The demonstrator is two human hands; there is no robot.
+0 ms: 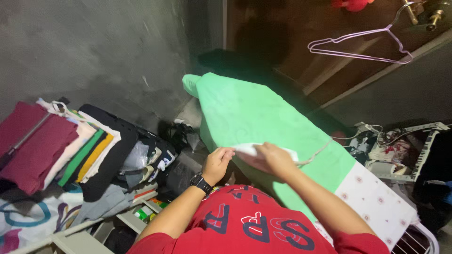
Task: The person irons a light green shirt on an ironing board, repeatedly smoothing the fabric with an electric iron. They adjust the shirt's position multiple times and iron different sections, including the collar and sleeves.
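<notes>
An ironing board with a green cover [254, 113] stands in front of me, its pointed end toward the grey wall. Both my hands hold a small white cloth piece [247, 149] at the board's near edge. My left hand [217, 162], with a black watch on the wrist, pinches its left end. My right hand [275, 157] covers and grips its right part. A thin white strap [320, 149] trails from the cloth across the green cover. I wear a red shirt with lettering [249, 226].
A stack of folded clothes [70, 150] in maroon, white, green, yellow and black lies on the left. A wire hanger [362, 44] hangs on the brown door at top right. A white patterned cloth [376, 202] covers the board's near end. Cables and a wire rack [414, 146] sit on the right.
</notes>
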